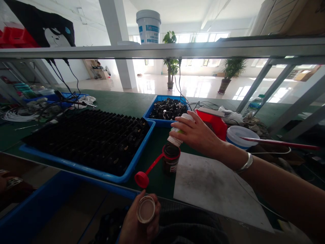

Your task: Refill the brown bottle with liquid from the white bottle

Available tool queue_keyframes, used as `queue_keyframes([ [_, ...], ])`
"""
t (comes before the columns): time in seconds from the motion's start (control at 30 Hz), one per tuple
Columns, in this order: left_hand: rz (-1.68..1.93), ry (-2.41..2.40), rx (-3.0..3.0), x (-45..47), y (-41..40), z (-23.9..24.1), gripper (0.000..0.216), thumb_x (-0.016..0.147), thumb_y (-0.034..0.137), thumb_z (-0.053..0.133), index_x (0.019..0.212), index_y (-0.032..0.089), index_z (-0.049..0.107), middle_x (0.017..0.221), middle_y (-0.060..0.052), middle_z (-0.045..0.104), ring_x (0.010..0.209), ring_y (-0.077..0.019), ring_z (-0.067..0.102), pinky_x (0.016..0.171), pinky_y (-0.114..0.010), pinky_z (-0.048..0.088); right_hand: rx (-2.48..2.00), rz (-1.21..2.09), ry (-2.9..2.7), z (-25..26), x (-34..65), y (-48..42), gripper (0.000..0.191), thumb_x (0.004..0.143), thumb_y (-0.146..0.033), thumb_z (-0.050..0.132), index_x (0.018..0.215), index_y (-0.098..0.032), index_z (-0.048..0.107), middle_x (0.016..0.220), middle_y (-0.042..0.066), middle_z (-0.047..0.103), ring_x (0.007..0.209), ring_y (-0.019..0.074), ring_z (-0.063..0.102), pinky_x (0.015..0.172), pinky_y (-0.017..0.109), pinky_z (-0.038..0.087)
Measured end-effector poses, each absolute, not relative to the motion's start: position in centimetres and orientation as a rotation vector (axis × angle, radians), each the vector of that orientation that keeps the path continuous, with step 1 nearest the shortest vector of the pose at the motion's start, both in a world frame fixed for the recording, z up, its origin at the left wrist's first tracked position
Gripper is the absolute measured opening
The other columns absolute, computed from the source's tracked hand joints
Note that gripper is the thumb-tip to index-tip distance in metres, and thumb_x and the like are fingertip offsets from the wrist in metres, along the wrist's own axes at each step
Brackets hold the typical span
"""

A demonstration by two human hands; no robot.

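My right hand (196,135) grips a white bottle (179,130), tipped neck-down over a small dark jar (171,158) standing on the green table. The jar's red flip lid (142,179) hangs open to the left on its strap. My left hand (138,223), low near the table's front edge, holds a round tan cap (146,209) with its hollow side facing up. A silver bangle (245,162) is on my right wrist.
A blue tray (115,174) of black parts lies left. A smaller blue bin (155,105) of black pieces sits behind. A red box (214,122), a white lidded tub (240,135), a red rod (279,144) and a grey mat (210,186) lie right. A metal shelf rail (162,51) runs overhead.
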State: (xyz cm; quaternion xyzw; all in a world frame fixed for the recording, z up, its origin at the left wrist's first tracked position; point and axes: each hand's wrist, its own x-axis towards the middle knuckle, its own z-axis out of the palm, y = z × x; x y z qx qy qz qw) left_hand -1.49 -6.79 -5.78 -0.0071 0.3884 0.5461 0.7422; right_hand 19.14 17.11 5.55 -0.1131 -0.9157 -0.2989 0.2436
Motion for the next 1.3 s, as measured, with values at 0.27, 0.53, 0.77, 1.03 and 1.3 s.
queue_keyframes([
  [0.27,1.183,0.874,-0.021,-1.3,-6.5,-5.2,0.048,0.107,0.043,0.036,0.081,0.014,0.064,0.063,-0.003,0.06,0.035,-0.0063,0.037,0.038,-0.02,0.02,-0.305,-0.842,-2.508,5.5,19.1,17.2,0.04,0.098,-0.008,0.059,0.135,-0.024,0.059,0.143,0.011,0.068,0.139,0.0318,0.059,0.116,0.07,0.051],
  [0.53,1.186,0.804,0.05,-1.7,-7.0,-6.5,0.034,0.1,0.046,0.057,0.088,0.015,0.062,0.069,-0.001,0.062,0.038,-0.0051,0.037,0.04,-0.019,0.022,-0.31,-0.811,-2.528,5.6,19.1,17.0,0.043,0.097,-0.006,0.059,0.135,-0.025,0.059,0.144,0.011,0.067,0.142,0.0307,0.056,0.119,0.072,0.045],
  [0.77,1.199,0.791,0.031,-1.7,-6.8,-6.3,0.035,0.101,0.044,0.055,0.087,0.014,0.064,0.069,-0.002,0.063,0.038,-0.0054,0.039,0.04,-0.019,0.023,-0.289,-0.883,-2.522,6.0,19.0,16.9,0.039,0.099,-0.007,0.056,0.133,-0.024,0.059,0.143,0.011,0.068,0.139,0.0306,0.058,0.117,0.071,0.048],
  [1.03,1.187,0.979,-0.099,-0.5,-6.0,-4.0,0.057,0.108,0.041,0.025,0.076,0.013,0.062,0.059,-0.002,0.057,0.031,-0.0052,0.033,0.036,-0.019,0.018,-0.266,-0.886,-2.512,6.0,18.9,16.8,0.039,0.097,-0.006,0.057,0.133,-0.023,0.059,0.142,0.012,0.069,0.139,0.0309,0.058,0.117,0.071,0.049],
  [1.3,1.192,0.956,-0.075,-0.7,-6.2,-4.1,0.056,0.108,0.042,0.026,0.078,0.013,0.063,0.061,-0.002,0.057,0.033,-0.0052,0.034,0.037,-0.019,0.019,-0.245,-0.848,-2.529,5.8,18.9,16.7,0.04,0.097,-0.005,0.056,0.133,-0.023,0.059,0.142,0.011,0.068,0.141,0.0304,0.057,0.118,0.072,0.047],
])
